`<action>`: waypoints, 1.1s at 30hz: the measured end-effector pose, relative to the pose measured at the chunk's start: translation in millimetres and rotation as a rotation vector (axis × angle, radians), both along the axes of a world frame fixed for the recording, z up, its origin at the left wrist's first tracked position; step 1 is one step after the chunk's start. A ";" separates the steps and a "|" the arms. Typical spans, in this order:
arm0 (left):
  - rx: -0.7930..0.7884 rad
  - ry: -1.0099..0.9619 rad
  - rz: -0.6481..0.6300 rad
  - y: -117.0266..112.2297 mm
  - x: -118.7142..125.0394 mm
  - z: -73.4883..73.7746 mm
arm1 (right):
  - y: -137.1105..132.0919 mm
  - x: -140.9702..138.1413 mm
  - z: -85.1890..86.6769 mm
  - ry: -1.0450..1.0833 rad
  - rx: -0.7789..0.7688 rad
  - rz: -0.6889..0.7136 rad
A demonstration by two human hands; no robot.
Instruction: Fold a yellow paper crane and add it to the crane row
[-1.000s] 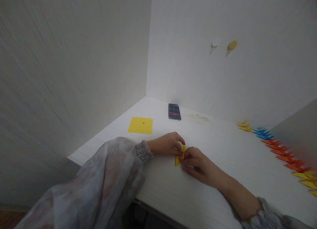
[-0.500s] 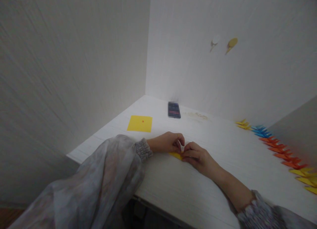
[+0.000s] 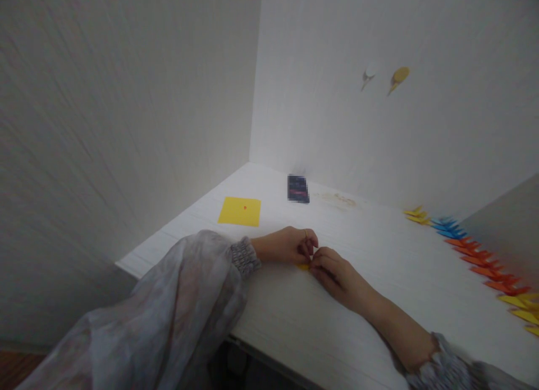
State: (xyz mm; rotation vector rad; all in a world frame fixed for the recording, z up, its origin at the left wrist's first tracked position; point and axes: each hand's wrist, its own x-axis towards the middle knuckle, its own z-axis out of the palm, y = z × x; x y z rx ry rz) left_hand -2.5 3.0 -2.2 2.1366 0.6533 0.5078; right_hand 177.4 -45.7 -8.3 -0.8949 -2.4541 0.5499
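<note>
Both your hands are pinched down on a small yellow folded paper piece [image 3: 303, 266], left hand [image 3: 286, 245] and right hand [image 3: 334, 272] fingertips meeting over it, flat on the white table [image 3: 295, 322]. It's mostly hidden, just a yellow sliver showing.

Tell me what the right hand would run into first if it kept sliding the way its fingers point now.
The right hand points up and left across the white table, fingertips already at the small yellow folded paper. It would likely meet the left hand almost at once; any gap between them is unclear.
</note>
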 end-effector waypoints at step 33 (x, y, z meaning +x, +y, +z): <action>0.043 0.083 -0.066 5.7 -5.2 -2.8 | 11.3 -4.1 -12.1 0.034 -0.074 -0.098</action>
